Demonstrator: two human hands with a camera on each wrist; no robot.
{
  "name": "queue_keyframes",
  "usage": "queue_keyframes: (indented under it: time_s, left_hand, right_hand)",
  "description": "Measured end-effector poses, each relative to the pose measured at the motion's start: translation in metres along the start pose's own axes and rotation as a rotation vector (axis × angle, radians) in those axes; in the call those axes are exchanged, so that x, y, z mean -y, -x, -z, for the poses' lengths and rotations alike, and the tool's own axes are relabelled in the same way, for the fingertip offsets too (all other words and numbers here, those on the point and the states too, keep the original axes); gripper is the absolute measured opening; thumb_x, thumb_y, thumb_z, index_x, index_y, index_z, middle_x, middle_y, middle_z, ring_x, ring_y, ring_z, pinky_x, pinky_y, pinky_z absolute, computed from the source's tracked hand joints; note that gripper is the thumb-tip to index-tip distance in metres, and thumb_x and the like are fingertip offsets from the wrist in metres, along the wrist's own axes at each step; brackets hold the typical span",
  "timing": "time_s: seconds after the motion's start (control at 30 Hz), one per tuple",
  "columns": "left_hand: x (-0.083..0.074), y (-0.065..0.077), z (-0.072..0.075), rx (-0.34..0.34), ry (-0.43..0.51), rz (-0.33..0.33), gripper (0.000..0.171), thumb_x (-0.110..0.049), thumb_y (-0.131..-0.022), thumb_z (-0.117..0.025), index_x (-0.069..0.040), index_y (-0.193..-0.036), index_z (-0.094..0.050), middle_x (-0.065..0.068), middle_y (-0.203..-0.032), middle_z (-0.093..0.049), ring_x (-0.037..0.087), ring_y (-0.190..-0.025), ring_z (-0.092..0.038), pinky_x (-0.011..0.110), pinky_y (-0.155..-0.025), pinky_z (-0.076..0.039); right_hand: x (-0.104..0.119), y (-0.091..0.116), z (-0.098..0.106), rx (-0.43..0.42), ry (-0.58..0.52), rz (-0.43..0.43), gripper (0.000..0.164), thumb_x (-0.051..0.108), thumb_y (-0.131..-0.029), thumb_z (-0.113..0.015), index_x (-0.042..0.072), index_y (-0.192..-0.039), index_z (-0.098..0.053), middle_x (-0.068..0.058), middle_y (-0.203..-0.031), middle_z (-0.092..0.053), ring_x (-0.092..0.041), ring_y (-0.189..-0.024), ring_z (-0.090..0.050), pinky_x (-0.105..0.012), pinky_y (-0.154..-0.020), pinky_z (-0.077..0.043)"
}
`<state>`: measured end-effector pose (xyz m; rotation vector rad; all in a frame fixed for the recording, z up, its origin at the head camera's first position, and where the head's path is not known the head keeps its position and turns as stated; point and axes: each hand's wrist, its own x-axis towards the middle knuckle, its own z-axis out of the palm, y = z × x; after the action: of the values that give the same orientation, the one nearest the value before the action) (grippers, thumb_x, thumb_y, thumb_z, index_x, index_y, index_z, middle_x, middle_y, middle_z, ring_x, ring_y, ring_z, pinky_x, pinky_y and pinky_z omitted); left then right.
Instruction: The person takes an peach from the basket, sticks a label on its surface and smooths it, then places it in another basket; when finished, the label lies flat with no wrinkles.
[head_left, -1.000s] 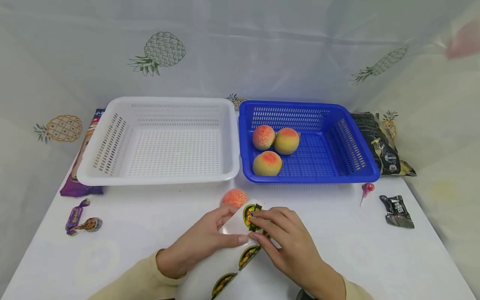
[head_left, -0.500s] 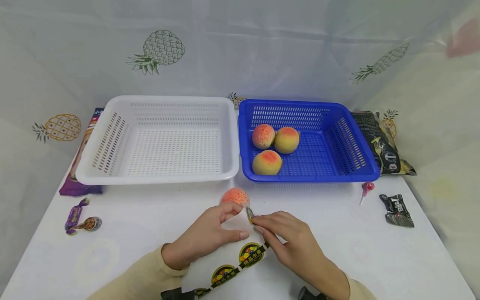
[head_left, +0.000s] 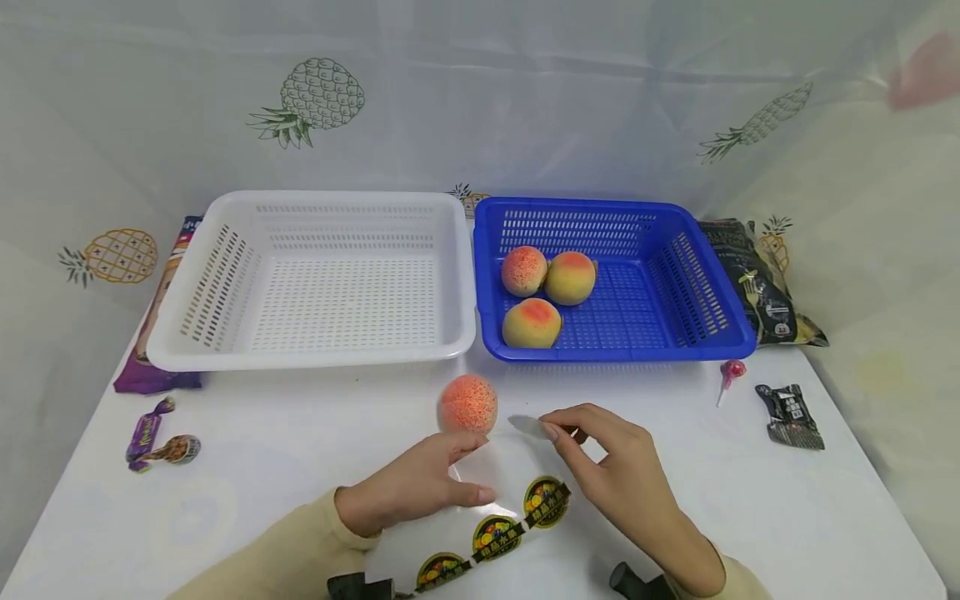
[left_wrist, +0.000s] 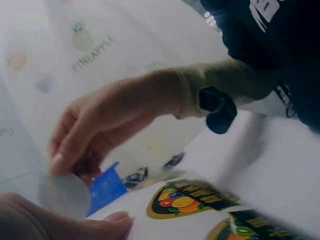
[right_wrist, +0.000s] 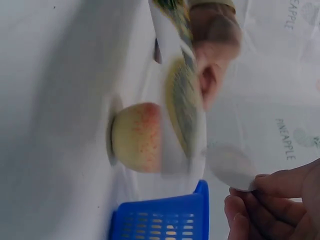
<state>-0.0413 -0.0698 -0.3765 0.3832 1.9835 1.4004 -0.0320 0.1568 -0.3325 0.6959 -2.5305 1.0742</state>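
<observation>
In the head view my left hand [head_left: 420, 483] holds a white sheet of stickers [head_left: 442, 533], thumb on its face and fingers at its far edge. Round black-and-yellow fruit stickers [head_left: 497, 537] run along the sheet's lower side. My right hand [head_left: 622, 458] pinches one round sticker [head_left: 528, 427] by its edge, apart from the sheet. Its pale side shows in the right wrist view, where the sticker [right_wrist: 231, 167] sits at my thumb tip. Just beyond the sheet, an orange-red speckled peach [head_left: 468, 403] rests on the table.
A white basket [head_left: 315, 362] and a blue basket [head_left: 622, 353] with three peaches [head_left: 532, 323] stand at the back. Snack bags [head_left: 768, 292] flank them. Wrapped candies [head_left: 144, 437] lie left; a lollipop [head_left: 731, 375] and a black packet [head_left: 791, 417] lie right.
The sticker between my right fingers has come off the sheet, and that hand has moved right with it. The sheet has shifted toward me, exposing more of the peach.
</observation>
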Motion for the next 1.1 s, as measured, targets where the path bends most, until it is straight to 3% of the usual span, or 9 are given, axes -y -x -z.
queue_keyframes:
  time_s: [0.1,0.2,0.37,0.53,0.6,0.73,0.87,0.97,1.1]
  left_hand:
    - [0.010,-0.006,-0.009,0.031,-0.151,-0.039,0.060,-0.035,-0.074,-0.069,-0.007,-0.123,-0.049,0.006,-0.125,-0.051,0.021,-0.117,-0.046,0.039,-0.095,-0.037]
    - [0.018,-0.009,-0.020,0.004,-0.387,-0.167,0.051,-0.037,-0.077,-0.066,-0.011,-0.118,-0.053,0.000,-0.115,-0.058,0.012,-0.106,-0.054,0.030,-0.088,-0.043]
    - [0.021,-0.010,-0.031,-0.174,-0.757,-0.375,0.048,-0.042,-0.077,-0.064,-0.013,-0.114,-0.054,-0.004,-0.100,-0.060,0.008,-0.089,-0.056,0.023,-0.075,-0.046]
    - [0.013,-0.004,-0.034,-0.348,-1.014,-0.476,0.052,-0.046,-0.072,-0.067,-0.013,-0.111,-0.052,-0.004,-0.088,-0.050,0.010,-0.078,-0.048,0.019,-0.056,-0.035]
    - [0.007,0.001,-0.033,-0.403,-1.022,-0.502,0.046,-0.044,-0.073,-0.067,-0.015,-0.107,-0.054,-0.005,-0.087,-0.049,0.010,-0.074,-0.047,0.018,-0.054,-0.033]
    - [-0.005,0.007,-0.020,-0.596,-0.901,-0.548,0.033,-0.034,-0.074,-0.070,-0.015,-0.098,-0.057,-0.005,-0.087,-0.050,0.009,-0.073,-0.047,0.020,-0.059,-0.041]
    - [-0.008,0.004,-0.003,-0.741,-0.824,-0.466,0.054,-0.037,-0.068,-0.074,-0.012,-0.111,-0.052,0.003,-0.100,-0.050,0.015,-0.082,-0.049,0.026,-0.065,-0.046]
    - [-0.002,-0.002,0.004,-0.715,-0.812,-0.361,0.074,-0.045,-0.065,-0.073,-0.014,-0.124,-0.043,0.010,-0.116,-0.047,0.020,-0.094,-0.051,0.032,-0.069,-0.050]
    - [0.012,-0.016,0.008,-0.625,-0.745,-0.349,0.084,-0.047,-0.063,-0.074,-0.014,-0.131,-0.038,0.015,-0.126,-0.041,0.023,-0.106,-0.050,0.035,-0.079,-0.049]
  right_hand:
    - [-0.003,0.001,0.004,-0.005,0.035,-0.068,0.017,0.011,-0.079,-0.065,0.021,-0.093,-0.066,0.014,-0.083,-0.062,0.001,-0.070,-0.052,-0.011,-0.057,-0.039]
    - [-0.006,0.002,0.005,0.010,0.046,-0.123,0.014,0.015,-0.081,-0.064,0.021,-0.093,-0.066,0.013,-0.082,-0.062,0.000,-0.069,-0.051,-0.011,-0.059,-0.040]
    - [-0.009,0.003,0.004,0.026,0.050,-0.144,0.012,0.017,-0.082,-0.063,0.021,-0.093,-0.066,0.012,-0.081,-0.062,-0.001,-0.069,-0.051,-0.011,-0.059,-0.039]
    - [-0.013,0.004,0.002,0.012,0.049,-0.133,0.012,0.016,-0.082,-0.063,0.021,-0.092,-0.066,0.012,-0.080,-0.061,0.000,-0.069,-0.051,-0.011,-0.055,-0.039]
    - [-0.015,0.004,0.001,0.003,0.047,-0.126,0.012,0.016,-0.081,-0.064,0.021,-0.092,-0.066,0.012,-0.081,-0.061,0.000,-0.069,-0.051,-0.012,-0.054,-0.039]
    - [-0.016,0.003,0.001,-0.009,0.053,-0.120,0.012,0.015,-0.082,-0.063,0.021,-0.092,-0.066,0.012,-0.081,-0.061,-0.001,-0.069,-0.052,-0.012,-0.052,-0.038]
    - [-0.017,0.003,-0.001,-0.016,0.070,-0.136,0.012,0.017,-0.082,-0.063,0.021,-0.093,-0.065,0.012,-0.082,-0.062,-0.001,-0.068,-0.052,-0.010,-0.052,-0.037]
    - [-0.017,0.003,-0.003,-0.022,0.085,-0.140,0.012,0.017,-0.083,-0.062,0.020,-0.094,-0.065,0.011,-0.084,-0.062,-0.001,-0.067,-0.051,-0.010,-0.053,-0.037]
    - [-0.018,0.002,-0.009,-0.025,0.096,-0.124,0.013,0.016,-0.084,-0.060,0.017,-0.097,-0.064,0.009,-0.085,-0.063,-0.001,-0.068,-0.052,-0.009,-0.057,-0.039]
